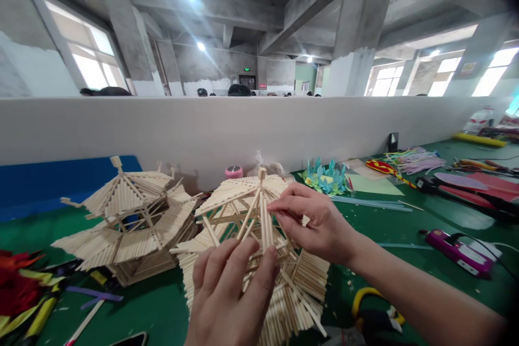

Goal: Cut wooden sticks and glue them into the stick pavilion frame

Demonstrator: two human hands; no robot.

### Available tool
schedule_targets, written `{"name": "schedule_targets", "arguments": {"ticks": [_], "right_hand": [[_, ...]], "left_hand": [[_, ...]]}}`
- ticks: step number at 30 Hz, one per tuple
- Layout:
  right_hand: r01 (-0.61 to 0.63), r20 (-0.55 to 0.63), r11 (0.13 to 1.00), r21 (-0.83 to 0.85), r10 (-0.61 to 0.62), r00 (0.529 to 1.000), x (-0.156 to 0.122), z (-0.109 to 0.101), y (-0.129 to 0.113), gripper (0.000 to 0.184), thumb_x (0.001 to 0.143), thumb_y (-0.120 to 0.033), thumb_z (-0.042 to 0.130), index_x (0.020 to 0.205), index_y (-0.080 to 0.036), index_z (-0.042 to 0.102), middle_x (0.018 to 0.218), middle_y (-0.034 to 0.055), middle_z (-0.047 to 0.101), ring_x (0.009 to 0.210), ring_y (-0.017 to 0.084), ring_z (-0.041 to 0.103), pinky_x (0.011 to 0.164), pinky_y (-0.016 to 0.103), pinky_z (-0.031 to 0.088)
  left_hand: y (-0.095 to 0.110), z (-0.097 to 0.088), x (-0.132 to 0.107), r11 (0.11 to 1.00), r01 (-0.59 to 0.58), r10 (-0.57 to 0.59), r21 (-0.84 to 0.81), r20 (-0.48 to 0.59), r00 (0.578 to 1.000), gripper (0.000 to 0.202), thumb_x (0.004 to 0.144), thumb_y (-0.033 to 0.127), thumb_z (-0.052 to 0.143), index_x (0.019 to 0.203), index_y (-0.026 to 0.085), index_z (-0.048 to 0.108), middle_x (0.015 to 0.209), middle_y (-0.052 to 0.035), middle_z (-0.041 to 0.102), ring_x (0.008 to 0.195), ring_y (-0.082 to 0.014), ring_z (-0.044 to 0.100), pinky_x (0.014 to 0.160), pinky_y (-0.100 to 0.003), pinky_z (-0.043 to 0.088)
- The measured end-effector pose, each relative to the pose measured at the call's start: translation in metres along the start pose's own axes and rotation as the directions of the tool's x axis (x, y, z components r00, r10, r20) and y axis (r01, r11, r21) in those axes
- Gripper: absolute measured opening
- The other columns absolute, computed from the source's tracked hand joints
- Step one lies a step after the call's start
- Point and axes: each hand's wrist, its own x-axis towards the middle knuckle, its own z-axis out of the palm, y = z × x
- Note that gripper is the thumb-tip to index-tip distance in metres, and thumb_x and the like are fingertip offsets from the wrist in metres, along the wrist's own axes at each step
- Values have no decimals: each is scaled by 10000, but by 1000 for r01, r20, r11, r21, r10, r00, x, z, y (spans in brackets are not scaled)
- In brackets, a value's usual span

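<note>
A pavilion model [279,308] of thin wooden sticks stands in front of me, its upper roof partly covered and a short finial [262,174] on top. My right hand [314,219] comes in from the right, thumb and fingers pinched at a wooden stick [265,224] that slopes down from the peak. At the lower end of that stick is my left hand [237,286], with bent fingers and the thumb tip around it; its contact is partly hidden. Further left stands a second pavilion model [125,200], with more of its roof covered by sticks.
A white partition [243,124] runs behind the green table [373,275]. On the right lie a purple power strip [460,254], blue paper foliage [326,175] and a yellow-handled tool [371,303]. Red and yellow craft material [20,286] is at left; a pink round object [234,171] sits behind.
</note>
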Motion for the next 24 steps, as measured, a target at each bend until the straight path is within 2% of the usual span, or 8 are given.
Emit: {"name": "schedule_targets", "arguments": {"ticks": [5, 9, 15, 19, 24], "right_hand": [[-32, -6, 997, 64, 32, 999, -2, -1, 2, 214, 805, -146, 500, 955, -143, 652, 815, 45, 568, 683, 108, 526, 604, 240, 444], [-75, -91, 995, 73, 82, 992, -4, -5, 1, 223, 809, -135, 494, 985, -130, 630, 815, 46, 588, 698, 111, 522, 605, 240, 435], [25, -20, 999, 48, -24, 1000, -2, -4, 0, 234, 802, -126, 495, 969, -94, 657, 828, 65, 568, 703, 111, 528, 631, 241, 443], [55, -29, 998, 31, -54, 998, -2, -1, 1, 231, 795, -122, 499, 948, -81, 667, 822, 71, 569, 702, 114, 532, 620, 237, 445], [48, -35, 998, 44, -46, 998, -4, 0, 2, 228, 793, -114, 501, 938, -76, 673, 828, 72, 568, 690, 107, 526, 602, 227, 440]], "left_hand": [[4, -2, 4, 1000, 15, -15, -20, -8, 1000, 226, 743, 121, 620, 965, 150, 648, 945, -117, 566, 878, -272, 499, 720, -390, 373], [6, -4, 6, 999, 38, -38, -18, -4, 999, 235, 728, 134, 648, 962, 156, 644, 931, -103, 575, 864, -262, 508, 711, -387, 385], [5, -4, 5, 1000, 9, -9, 21, 11, 1000, 221, 746, 154, 623, 965, 161, 649, 935, -102, 576, 866, -266, 505, 707, -387, 380], [5, -4, 4, 1000, -12, 12, 29, 4, 1000, 199, 767, 153, 593, 957, 160, 651, 948, -105, 556, 883, -272, 493, 715, -389, 368], [10, -6, 10, 998, 63, -63, -6, -10, 998, 157, 758, 147, 614, 909, 126, 655, 888, -102, 571, 831, -261, 499, 680, -379, 375]]}}
